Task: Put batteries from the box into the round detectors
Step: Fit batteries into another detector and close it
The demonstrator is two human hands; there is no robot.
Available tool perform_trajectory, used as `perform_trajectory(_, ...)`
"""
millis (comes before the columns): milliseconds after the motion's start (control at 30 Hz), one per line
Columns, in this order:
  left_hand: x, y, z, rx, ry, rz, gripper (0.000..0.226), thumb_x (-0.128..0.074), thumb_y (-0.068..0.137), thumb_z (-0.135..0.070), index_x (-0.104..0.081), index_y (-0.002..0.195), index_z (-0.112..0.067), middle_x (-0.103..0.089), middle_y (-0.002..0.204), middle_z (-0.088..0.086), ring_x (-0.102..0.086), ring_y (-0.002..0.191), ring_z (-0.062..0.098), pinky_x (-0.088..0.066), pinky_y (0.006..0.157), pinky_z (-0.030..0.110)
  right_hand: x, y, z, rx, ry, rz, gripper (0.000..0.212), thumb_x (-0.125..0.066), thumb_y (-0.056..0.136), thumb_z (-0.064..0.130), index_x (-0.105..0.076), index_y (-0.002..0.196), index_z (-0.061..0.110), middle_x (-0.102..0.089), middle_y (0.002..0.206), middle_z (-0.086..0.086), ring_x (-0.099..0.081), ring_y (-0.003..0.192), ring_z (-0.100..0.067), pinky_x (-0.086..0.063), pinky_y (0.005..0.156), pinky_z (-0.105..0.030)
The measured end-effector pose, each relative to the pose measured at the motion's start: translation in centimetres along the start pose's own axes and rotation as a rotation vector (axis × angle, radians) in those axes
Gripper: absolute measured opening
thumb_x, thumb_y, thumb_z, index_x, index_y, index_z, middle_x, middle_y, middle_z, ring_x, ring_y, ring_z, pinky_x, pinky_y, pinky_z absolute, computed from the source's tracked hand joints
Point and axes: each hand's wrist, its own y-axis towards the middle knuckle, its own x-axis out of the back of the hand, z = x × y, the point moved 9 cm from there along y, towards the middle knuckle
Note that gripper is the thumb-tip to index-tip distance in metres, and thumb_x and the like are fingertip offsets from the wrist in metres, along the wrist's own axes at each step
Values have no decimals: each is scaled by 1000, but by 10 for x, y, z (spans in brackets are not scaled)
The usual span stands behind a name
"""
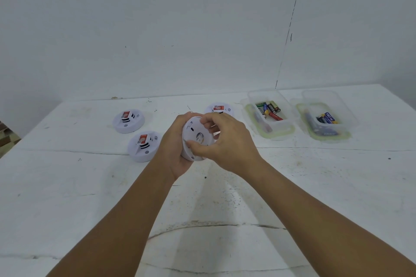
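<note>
I hold a round white detector tilted on edge above the table's middle, its flat back turned to me. My left hand cups it from behind and below. My right hand grips its rim, thumb on the lower edge and fingers over the top. Three more detectors lie face up on the table: one at the far left, one nearer, and one partly hidden behind my right hand. A clear box at the right holds several mixed batteries.
A second clear box with dark blue batteries stands further right; each box sits on a green-rimmed lid. The white table has cracks and specks. A white wall rises behind it. The table's left edge runs diagonally at the far left.
</note>
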Motion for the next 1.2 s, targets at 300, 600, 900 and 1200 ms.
perform_trajectory(300, -11, -4, 2, 83, -133, 101, 28, -52, 99, -33, -71, 92, -14, -66, 93, 5, -65, 88, 20, -56, 70, 30, 1, -1, 13, 175, -103, 42, 62, -84, 77, 49, -62, 129, 23, -57, 114, 13, -51, 100, -1, -52, 82, -29)
perform_trajectory(600, -10, -3, -1, 62, -83, 94, 27, -63, 86, -37, -72, 95, -14, -65, 98, 6, -63, 91, 22, -51, 76, 34, 0, -1, 11, 145, -64, 34, 61, -84, 77, 50, -61, 128, 25, -56, 117, 15, -49, 101, 4, -48, 83, -20)
perform_trajectory(900, 0, -2, 0, 24, 67, 13, 36, -65, 85, -44, -68, 105, -14, -64, 100, 11, -63, 89, 25, -48, 73, 35, 1, -4, 2, -12, 12, -36, 53, -85, 73, 49, -61, 116, 28, -61, 110, 16, -57, 96, 0, -51, 81, -23)
perform_trajectory(1200, 2, -1, 0, 60, -56, 19, 37, -58, 92, -44, -69, 109, -12, -66, 113, 15, -64, 100, 30, -52, 85, 41, -2, -3, -10, -87, 244, -8, 49, -88, 78, 41, -69, 120, 25, -67, 110, 16, -62, 102, 0, -52, 87, -17)
